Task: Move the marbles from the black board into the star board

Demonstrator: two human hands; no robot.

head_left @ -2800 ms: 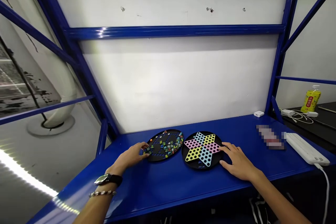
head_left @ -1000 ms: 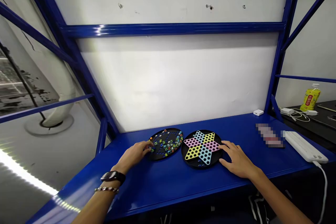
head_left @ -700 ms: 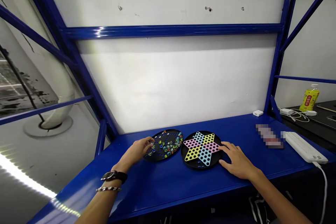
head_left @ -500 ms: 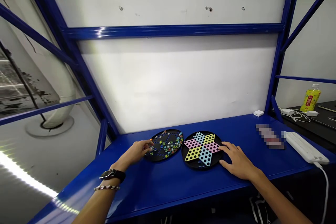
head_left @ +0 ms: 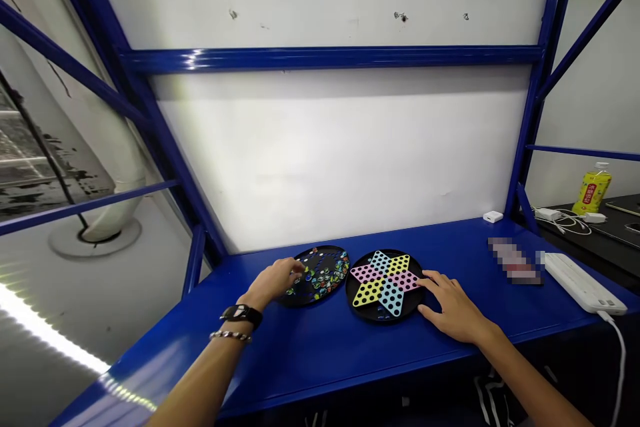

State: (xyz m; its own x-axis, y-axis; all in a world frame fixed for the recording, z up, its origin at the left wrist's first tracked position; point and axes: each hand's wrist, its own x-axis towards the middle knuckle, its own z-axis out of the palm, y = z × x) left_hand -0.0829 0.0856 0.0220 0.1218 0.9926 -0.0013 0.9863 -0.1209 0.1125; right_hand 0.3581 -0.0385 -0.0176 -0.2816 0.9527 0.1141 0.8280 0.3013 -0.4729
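A round black tray holds several glass marbles of mixed colours. My left hand, with a dark watch and a beaded bracelet at the wrist, is over the tray's left side; its fingers are curled, and anything between the fingertips is too small to make out. To the right lies a second round black tray bearing a star-shaped board with pink, yellow and blue points full of holes. My right hand rests at that tray's right edge, fingers spread, fingertips near the board's pink point. A few dark marbles sit below the board.
The blue tabletop meets a white back panel and blue frame posts. At the right are a blurred flat object, a white power strip with a cable, and a small white box. A yellow bottle stands farther right.
My left hand has moved to the right and slightly up, farther over the marble tray. My right hand has stayed at the star board's tray.
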